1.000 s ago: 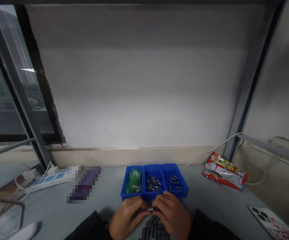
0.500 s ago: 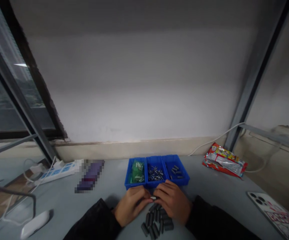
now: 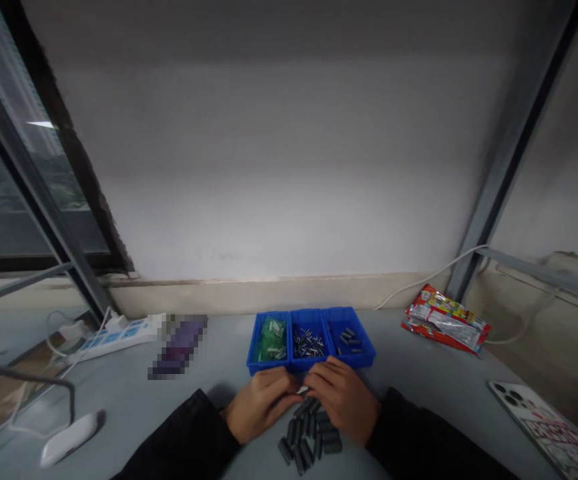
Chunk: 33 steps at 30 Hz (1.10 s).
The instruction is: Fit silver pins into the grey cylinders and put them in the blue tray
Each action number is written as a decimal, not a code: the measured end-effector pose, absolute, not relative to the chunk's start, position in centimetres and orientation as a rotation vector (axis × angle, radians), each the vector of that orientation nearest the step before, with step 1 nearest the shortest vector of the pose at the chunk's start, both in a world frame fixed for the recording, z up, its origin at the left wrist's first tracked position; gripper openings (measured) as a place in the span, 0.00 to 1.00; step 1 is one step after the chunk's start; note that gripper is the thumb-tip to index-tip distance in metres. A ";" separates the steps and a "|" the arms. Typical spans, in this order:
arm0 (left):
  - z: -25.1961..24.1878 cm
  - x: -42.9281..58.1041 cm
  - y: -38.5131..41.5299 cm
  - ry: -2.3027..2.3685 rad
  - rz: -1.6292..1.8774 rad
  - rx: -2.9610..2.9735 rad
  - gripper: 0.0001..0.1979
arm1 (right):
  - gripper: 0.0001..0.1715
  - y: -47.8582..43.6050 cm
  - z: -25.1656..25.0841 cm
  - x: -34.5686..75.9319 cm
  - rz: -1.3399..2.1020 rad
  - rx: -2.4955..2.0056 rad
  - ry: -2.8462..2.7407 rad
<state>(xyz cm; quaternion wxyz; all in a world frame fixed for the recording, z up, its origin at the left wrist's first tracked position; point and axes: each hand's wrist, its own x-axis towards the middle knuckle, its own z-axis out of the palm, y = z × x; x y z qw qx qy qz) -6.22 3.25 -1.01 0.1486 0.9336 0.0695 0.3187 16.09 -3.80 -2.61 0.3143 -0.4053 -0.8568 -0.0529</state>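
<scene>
My left hand [image 3: 261, 403] and my right hand [image 3: 343, 400] meet in front of the blue bins, fingertips pinched together. Between them is a small pale metallic piece [image 3: 303, 390], mostly covered by the fingers. Just below lies a pile of short dark grey cylinders [image 3: 309, 435] on the table, partly behind my right hand. Three joined blue bins [image 3: 309, 363] stand beyond my fingers. A green bag with small silvery parts [image 3: 273, 339] fills the left bin. Loose metal pins [image 3: 309, 343] are in the middle one, and several dark cylinders [image 3: 349, 338] in the right one.
Left on the table [image 3: 153, 413] are a power strip [image 3: 123, 335], a blurred purple item [image 3: 181, 347] and a white oval device [image 3: 69, 440] by a cable. Red snack packets [image 3: 446, 320] and a phone [image 3: 543, 420] lie to the right. A wall rises behind.
Both hands stay together at the pale piece, with slight finger movement; the piece now looks a little more tilted. The whole view has shifted slightly. The pile and bins look the same.
</scene>
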 end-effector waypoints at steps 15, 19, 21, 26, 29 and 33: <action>-0.7 -6.4 3.5 0.119 0.864 2.817 0.03 | 0.02 -3.8 -2.6 15.9 -0.085 -1.068 -2.170; -0.8 -6.4 3.6 0.125 0.826 2.831 0.04 | 0.02 -3.9 -2.2 16.0 -0.065 -1.095 -2.201; -0.7 -6.3 3.6 0.113 0.821 2.848 0.04 | 0.02 -3.9 -2.2 16.1 -0.070 -1.105 -2.227; -0.6 -6.1 3.6 0.139 0.786 2.876 0.05 | 0.01 -3.9 -2.5 16.2 -0.079 -1.117 -2.264; -0.4 -6.1 3.7 0.153 0.739 2.873 0.06 | 0.02 -3.8 -2.7 16.1 -0.063 -1.119 -2.243; -0.1 -6.1 3.5 0.141 0.758 2.829 0.07 | 0.02 -3.8 -2.7 15.9 -0.062 -1.154 -2.204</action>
